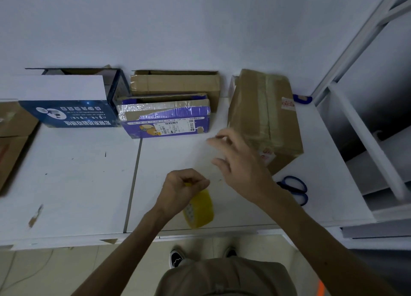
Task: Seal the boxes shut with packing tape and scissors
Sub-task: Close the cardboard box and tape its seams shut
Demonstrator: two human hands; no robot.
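The step in hand looks like freeing the tape's end before a box is pulled over. The left hand [184,189] is curled tight on the top of the yellow tape roll [200,206], which stands on edge near the front of the worktop [77,184]. The right hand [240,160] hovers above it with its fingers apart and loosely bent, holding nothing I can make out, though it is blurred. To do this well, I would steady the roll, pick the end up cleanly and draw it out straight and flat, so it does not fold onto itself. The scissors [293,189] lie just beside the right forearm, in easy reach. By count there are one roll, one pair of scissors and four boxes by the wall: an open blue box [66,108], a purple box [164,120], a brown box [175,82] behind it, and a taped brown box [264,115] at the right. More cardboard [13,122] is cut off at the left edge.
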